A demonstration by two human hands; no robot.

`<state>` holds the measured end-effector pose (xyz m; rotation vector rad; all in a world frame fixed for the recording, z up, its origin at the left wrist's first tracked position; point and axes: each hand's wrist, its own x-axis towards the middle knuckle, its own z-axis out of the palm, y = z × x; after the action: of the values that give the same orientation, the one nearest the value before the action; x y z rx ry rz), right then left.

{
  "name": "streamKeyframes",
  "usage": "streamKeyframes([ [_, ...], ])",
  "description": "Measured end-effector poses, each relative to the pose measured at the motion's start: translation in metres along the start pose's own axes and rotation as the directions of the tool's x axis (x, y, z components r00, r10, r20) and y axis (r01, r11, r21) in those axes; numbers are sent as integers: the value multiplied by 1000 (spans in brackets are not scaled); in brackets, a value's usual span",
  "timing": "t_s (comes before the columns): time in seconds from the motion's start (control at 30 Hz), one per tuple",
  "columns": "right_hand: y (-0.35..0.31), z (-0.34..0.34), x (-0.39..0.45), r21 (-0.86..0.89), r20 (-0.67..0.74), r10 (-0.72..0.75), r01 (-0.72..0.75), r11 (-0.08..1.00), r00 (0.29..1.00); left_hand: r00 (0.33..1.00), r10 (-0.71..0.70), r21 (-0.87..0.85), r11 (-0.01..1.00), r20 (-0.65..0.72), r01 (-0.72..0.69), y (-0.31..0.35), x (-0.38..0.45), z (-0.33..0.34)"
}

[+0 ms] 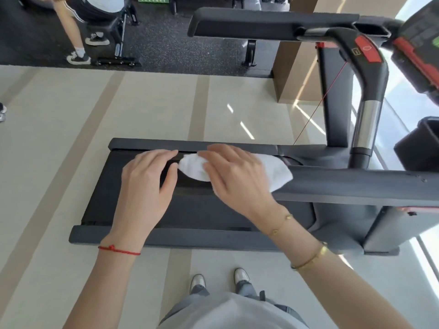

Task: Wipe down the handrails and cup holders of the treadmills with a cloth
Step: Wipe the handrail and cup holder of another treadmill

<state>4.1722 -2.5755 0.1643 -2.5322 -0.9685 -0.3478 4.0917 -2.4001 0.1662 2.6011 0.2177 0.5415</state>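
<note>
Person stood beside treadmill [237, 210], both arms out over near handrail [356, 186]. R hand [237, 176] lay palm-down on white cloth [278, 172], fingers spread and flat, pressing cloth onto end of near handrail; no curled grip seen. Cloth stuck out both sides of R hand, left edge bunched toward L hand [147, 184]. L hand was open w/ fingers loosely extended, palm down, just beside cloth; fingertips near cloth edge, couldn't tell if touching. Red string bracelet [118, 250] on L wrist, gold chain [280, 224] and gold bangle [311, 257] on R arm. Far handrail [261, 22] sat at top of view. Red stop button [367, 49] on console arm at right. Cup holder [370, 29] by it, well apart from cloth.
</note>
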Motion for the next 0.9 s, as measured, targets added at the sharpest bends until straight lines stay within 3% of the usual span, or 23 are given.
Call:
streamKeyframes([
  [0.1, 19, -6, -15, 28, -81, -42, 44, 999, 996, 999, -1, -61, 998, 53, 5, -12, 0, -6],
  [0.27, 4, 3, -12, -130, -262, 168, -207, 970, 950, 995, 24, -167, 986, 94, -8, -30, -3, -10],
  [0.43, -66, 44, 24, -100, -235, 113, -140, 985, 965, 995, -27, -208, 977, 97, 47, -51, -5, -11],
  [0.6, -38, 19, 1, -130, -89, -74, 62, 990, 993, 993, -7, -272, 962, 119, 40, -55, -2, -10],
  [0.77, -23, 13, -1, -204, -218, 231, -275, 939, 948, 988, 9, -311, 949, 151, 39, -57, -3, -8],
  [0.83, -47, 29, 14, -205, -248, 214, -267, 942, 945, 987, 28, -315, 949, 161, 24, -58, -5, -8],
  [0.9, -62, 42, 15, -194, -237, 92, -140, 971, 967, 985, 44, -318, 948, 165, 11, -58, -7, -7],
])
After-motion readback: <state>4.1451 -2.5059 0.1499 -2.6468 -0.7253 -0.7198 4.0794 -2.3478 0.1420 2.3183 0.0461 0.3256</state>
